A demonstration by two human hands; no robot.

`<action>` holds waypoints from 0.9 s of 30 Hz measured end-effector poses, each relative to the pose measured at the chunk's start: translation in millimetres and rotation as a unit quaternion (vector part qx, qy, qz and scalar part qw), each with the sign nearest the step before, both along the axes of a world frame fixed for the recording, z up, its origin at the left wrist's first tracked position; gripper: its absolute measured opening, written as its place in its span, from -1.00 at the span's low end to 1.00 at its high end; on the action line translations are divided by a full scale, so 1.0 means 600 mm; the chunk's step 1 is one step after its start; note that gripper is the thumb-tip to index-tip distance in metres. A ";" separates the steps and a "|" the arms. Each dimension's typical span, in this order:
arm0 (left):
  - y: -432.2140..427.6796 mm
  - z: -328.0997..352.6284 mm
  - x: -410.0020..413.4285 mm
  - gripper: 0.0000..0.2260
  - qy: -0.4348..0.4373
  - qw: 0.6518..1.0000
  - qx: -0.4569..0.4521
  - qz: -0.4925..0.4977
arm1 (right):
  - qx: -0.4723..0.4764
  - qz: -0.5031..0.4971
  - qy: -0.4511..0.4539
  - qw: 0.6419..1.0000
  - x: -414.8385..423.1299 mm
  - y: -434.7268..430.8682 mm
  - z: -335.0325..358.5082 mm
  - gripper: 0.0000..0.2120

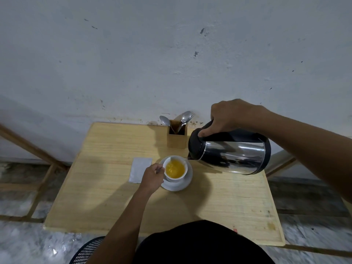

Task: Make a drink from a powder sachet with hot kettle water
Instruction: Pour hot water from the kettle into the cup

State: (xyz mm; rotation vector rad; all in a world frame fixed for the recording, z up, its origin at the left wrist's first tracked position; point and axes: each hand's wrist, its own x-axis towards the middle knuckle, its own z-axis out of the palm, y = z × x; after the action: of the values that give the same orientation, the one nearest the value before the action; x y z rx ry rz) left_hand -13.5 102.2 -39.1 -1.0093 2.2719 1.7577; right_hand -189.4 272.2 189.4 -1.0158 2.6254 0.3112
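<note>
My right hand grips tilted kettle; left hand pinches cup handle. Pour slow, spout over rim, stop before brim.

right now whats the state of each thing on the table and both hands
kettle: lifted, tilted, spout at the cup rim
cup: upright on the saucer, part full of orange liquid
saucer: flat on the table, under the cup
sachet: lying flat, left of the saucer
spoon holder: upright, spoons standing in it
right hand: gripping the kettle handle
left hand: closed at the cup's handle side
</note>
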 end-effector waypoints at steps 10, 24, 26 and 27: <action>0.016 -0.001 -0.011 -0.84 -0.010 0.997 0.001 0.070 | -0.164 -0.107 -0.067 0.978 -0.046 0.114 -0.050 -0.29; 0.044 -0.010 -0.021 -0.78 -0.015 0.989 -0.081 0.123 | -0.538 -0.289 -0.037 0.791 -0.095 0.299 -0.149 -0.30; 0.049 -0.011 -0.023 -0.77 -0.021 0.987 -0.090 0.131 | -0.556 -0.302 -0.029 0.774 -0.100 0.307 -0.162 -0.36; 0.051 -0.014 -0.023 -0.78 -0.020 0.986 -0.092 0.135 | -0.565 -0.307 -0.029 0.765 -0.103 0.312 -0.169 -0.38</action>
State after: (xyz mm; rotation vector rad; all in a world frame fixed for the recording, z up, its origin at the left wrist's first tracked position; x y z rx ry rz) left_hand -27.5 132.9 -47.3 -1.4335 2.4027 1.6173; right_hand -251.2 459.2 88.3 -0.2546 2.7609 -1.5693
